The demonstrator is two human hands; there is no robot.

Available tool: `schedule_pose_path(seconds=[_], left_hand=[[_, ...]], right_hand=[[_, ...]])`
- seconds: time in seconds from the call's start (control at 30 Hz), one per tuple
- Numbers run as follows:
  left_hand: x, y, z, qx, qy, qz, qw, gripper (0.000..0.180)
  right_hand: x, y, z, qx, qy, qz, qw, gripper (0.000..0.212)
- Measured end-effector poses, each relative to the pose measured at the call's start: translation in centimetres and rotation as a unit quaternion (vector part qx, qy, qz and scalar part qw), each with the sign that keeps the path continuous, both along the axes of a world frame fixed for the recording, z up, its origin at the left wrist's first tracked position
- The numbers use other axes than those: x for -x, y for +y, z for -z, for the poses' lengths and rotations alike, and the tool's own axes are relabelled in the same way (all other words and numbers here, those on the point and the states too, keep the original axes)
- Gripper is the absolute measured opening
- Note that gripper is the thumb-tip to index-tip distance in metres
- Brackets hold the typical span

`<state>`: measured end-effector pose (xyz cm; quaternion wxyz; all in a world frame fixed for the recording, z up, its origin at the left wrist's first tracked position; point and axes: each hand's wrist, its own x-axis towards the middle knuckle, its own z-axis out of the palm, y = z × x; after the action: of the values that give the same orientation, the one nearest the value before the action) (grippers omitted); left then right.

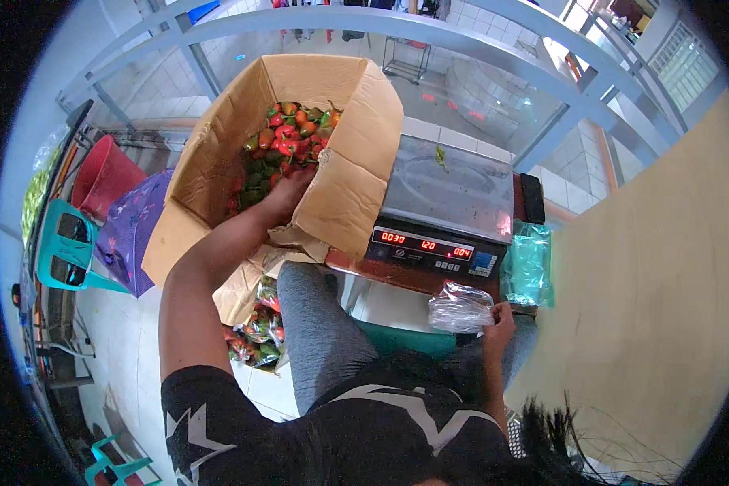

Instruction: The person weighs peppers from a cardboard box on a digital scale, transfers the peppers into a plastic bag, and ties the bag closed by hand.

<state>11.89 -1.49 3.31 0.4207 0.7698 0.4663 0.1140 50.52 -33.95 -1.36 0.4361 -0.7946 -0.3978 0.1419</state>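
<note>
My left hand [292,194] reaches down into a tall cardboard box [352,154], among red, orange and green peppers [287,142]. Its fingers are hidden by the peppers and the box's near flap, so I cannot tell whether they hold any. My right hand [499,321], low above my lap, pinches the edge of a stack of clear plastic bags [460,308]. Between the hands and farther off stands a digital scale [454,186] with a lit red display. A small green leafy scrap [441,158] lies on its metal pan.
Green plastic packaging [528,263] lies right of the scale. Bagged peppers [255,332] stand on the floor beside my left leg. A purple cloth [134,231], a teal stool [69,243] and a red bucket [105,178] are at the left. A metal railing [364,20] runs behind.
</note>
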Motion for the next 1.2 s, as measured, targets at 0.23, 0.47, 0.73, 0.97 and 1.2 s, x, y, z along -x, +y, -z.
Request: schedule_pose_path(seconds=[0.23, 0.47, 0.73, 0.97, 1.2], left_hand=[[4.2, 3.3, -0.8, -0.444, 0.429, -0.058, 0.785, 0.037], [1.9, -0.4, 0.7, 0.056, 0.35, 0.124, 0.927, 0.035], [4.1, -3.6, 3.0, 0.048, 0.356, 0.142, 0.922, 0.037], [3.7, -3.6, 3.1, 0.016, 0.357, 0.124, 0.926, 0.04], [3.4, -2.0, 2.8, -0.015, 0.358, 0.099, 0.928, 0.042]], right_hand=[[-0.1, -0.5, -0.2, -0.026, -0.017, 0.0, 1.0, 0.015], [1.0, 0.6, -1.4, -0.037, -0.028, -0.017, 0.999, 0.013], [0.4, 0.4, 0.2, -0.013, -0.022, -0.01, 1.0, 0.016], [0.6, -0.2, 0.0, -0.014, -0.014, -0.012, 1.0, 0.013], [0.6, -0.7, 0.2, -0.023, 0.0, -0.003, 1.0, 0.015]])
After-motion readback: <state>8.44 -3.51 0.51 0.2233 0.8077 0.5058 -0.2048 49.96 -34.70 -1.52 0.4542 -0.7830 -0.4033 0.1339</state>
